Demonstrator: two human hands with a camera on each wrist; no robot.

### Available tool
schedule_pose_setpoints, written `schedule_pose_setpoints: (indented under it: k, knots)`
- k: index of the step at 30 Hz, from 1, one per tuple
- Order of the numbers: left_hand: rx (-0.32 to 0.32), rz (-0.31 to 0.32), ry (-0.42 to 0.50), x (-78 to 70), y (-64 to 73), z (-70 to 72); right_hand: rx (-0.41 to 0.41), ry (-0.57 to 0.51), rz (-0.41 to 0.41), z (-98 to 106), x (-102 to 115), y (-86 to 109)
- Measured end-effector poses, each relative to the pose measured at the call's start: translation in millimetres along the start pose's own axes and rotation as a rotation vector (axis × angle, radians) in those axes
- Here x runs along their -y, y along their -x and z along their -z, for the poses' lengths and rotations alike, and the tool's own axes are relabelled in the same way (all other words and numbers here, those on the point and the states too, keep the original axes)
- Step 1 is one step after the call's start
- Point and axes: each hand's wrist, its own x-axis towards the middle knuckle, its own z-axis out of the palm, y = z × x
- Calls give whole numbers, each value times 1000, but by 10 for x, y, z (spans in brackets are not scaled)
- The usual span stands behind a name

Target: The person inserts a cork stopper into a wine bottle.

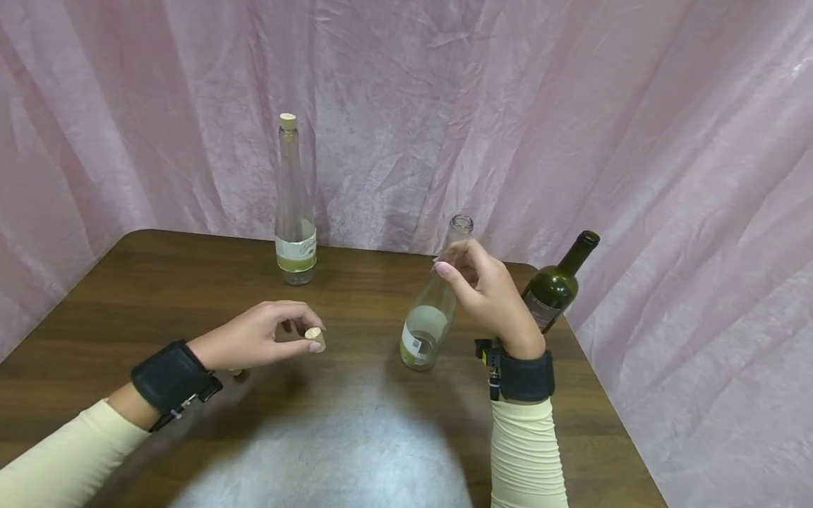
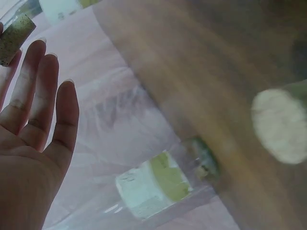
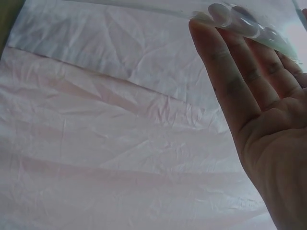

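My left hand point(image 1: 267, 335) pinches a cork point(image 1: 315, 339) between thumb and fingers above the table. That cork point(image 2: 17, 38) also shows at the top left of the left wrist view. To the right, my right hand point(image 1: 485, 293) holds a clear glass bottle point(image 1: 424, 331) by its neck. This bottle leans, its uncorked mouth toward the upper right, and bears a white and green label. In the right wrist view the fingers point(image 3: 230, 72) reach up to the glass.
A second clear bottle point(image 1: 296, 204), with a cork point(image 1: 288, 121) in its mouth, stands at the back left. The dark green wine bottle point(image 1: 552, 289) is partly behind my right hand. Another cork point(image 1: 236, 372) shows below my left wrist. Pink cloth point(image 1: 381, 127) hangs behind the wooden table point(image 1: 159, 282).
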Motion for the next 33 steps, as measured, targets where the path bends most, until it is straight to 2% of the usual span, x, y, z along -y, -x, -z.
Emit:
schedule_pose_setpoints:
  k: [7,15,24,28,33]
  knots:
    - [-84,-53,-20,-105,-147,62,10,-8,28,-54,45,-10]
    - [-97,-69,-7,-212,-276,117,23,7,54,-97,82,-17]
    - [-131,-67,-10,-298,-327,148,18,-10,76,-131,95,-17]
    - [-161,-68,-6,-363,-361,216,15,-11,74,-142,93,-22]
    - [-209,-102,-29,-460,-417,356,20,-13,69,-159,110,-27]
